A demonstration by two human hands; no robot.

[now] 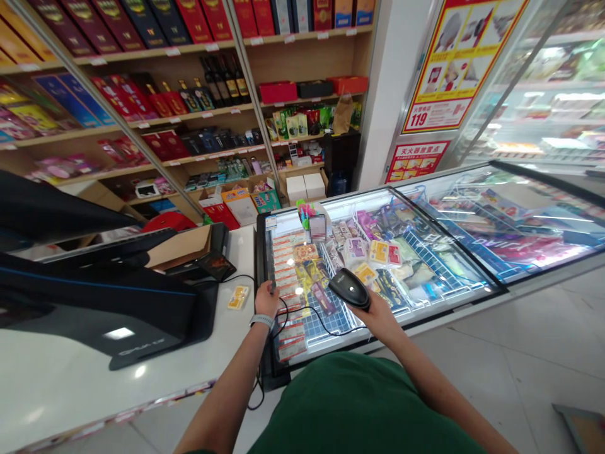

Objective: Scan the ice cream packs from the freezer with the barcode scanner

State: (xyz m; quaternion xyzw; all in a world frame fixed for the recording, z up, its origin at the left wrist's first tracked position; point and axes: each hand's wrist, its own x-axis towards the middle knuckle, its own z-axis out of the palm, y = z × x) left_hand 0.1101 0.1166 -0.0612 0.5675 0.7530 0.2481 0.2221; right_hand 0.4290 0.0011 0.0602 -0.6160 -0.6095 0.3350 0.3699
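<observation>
My right hand is wrapped round a black barcode scanner, held above the glass top of a chest freezer. A thin black cable trails across the glass between the scanner side and my left hand. Closed at the freezer's left edge, my left hand has a small dark piece showing at its fingertips; what it is I cannot make out. On the white counter just left of that hand lies a small yellow-and-white packet. Packaged frozen foods show through the glass in wire baskets.
A black checkout terminal stands on the counter at left, with an open brown box behind it. Shelves of boxes and bottles line the back. Bright green and pink items sit at the freezer's far edge.
</observation>
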